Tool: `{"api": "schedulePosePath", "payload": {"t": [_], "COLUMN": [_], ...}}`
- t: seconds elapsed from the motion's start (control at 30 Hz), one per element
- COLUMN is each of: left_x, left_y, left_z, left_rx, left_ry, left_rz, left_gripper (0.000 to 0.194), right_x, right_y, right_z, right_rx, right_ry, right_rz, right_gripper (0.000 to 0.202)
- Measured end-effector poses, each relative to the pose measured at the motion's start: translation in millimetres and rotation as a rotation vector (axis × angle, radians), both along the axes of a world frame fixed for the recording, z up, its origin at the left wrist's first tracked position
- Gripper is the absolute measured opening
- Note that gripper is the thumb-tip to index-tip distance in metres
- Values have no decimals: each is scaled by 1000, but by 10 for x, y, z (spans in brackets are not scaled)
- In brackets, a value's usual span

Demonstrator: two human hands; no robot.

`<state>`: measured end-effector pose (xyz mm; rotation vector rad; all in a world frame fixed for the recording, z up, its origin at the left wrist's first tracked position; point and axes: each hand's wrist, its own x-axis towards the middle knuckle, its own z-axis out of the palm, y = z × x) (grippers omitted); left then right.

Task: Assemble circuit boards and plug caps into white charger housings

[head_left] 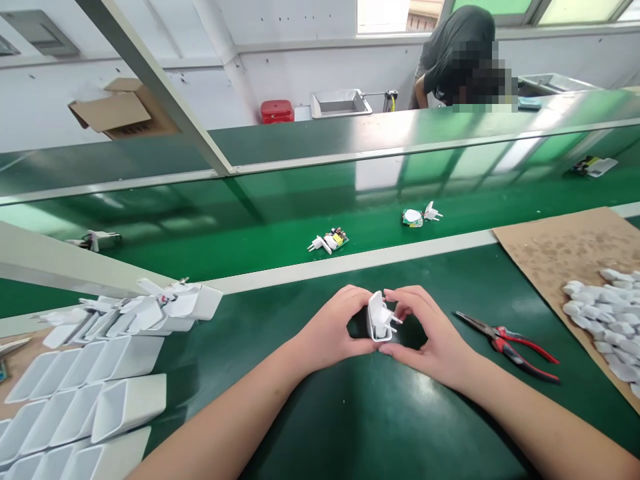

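Observation:
Between both hands, over the dark green table [320, 427], is a white plastic charger housing [374, 323] with its open end toward me. A white plug piece with metal pins [384, 319] sits at that opening, a flat white flap standing up beside it. My left hand [345, 327] grips the housing's left side with thumb and fingers. My right hand [425, 327] has its fingertips and thumb at the right side, by the pins and lower edge. Whatever lies deeper inside the housing is hidden. Pliers with red and black handles [505, 340] rest to the right of my right hand.
Rows of white housings [115, 407] stand at the left, some topped with plug pieces. Small white parts [605, 320] are heaped on cardboard [560, 243] at the right. Circuit boards with plugs [336, 239] lie on the green belt [260, 247]. A person [457, 60] bends over beyond it.

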<state>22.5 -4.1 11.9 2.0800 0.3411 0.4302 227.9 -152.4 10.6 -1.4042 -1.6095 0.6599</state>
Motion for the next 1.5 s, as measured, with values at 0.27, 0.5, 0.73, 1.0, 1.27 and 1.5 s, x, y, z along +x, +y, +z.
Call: {"api": "schedulePosePath", "payload": {"t": [0.27,0.5,0.73,1.0,1.27,1.5], "left_x": [-3,-24,-33,-34,-37,-31], "left_y": [-4,-20,-60,-57,-57,-61], "left_z": [5,-41,-41,-65,-84,-61], "left_rx": [41,207,307,254,233,201], "left_ry": [-27,-126,-190,-179,-146,-140], "left_rz": [8,13,19,53,72,81], "left_gripper": [46,52,42,47,48,50], "right_x": [-34,-72,-172,-158,-132,-129], "right_y": [22,-28,-67,-36,-30,-18], "right_z": [28,27,20,12,14,34], "right_rx": [93,152,267,233,191,189], "right_ry": [4,-50,-77,-17,7,32], "right_rz": [-13,16,27,11,3,-2], "right_gripper": [59,74,35,26,23,24]}}
